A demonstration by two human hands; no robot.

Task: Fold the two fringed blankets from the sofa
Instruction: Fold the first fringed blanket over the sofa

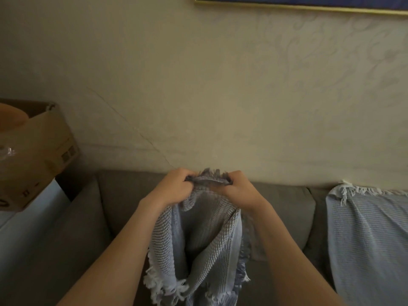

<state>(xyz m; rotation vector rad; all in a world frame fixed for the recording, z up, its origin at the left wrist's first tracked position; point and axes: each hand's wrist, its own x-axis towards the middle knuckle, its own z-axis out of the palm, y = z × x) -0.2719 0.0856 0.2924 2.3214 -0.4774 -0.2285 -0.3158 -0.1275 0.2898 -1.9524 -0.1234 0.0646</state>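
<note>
A brown cardboard box (44,149) at far left bears printed marks too blurred to read. The left hand (174,186), fingers curled, pinches the fringed top edge of a pale blue waffle-knit blanket (205,235), which hangs lengthwise straight down in front of the grey fabric sofa (287,208). The right hand (240,188) grips the same edge. A second pale blue fringed blanket (371,239) drapes the sofa back, fringe uppermost.
</note>
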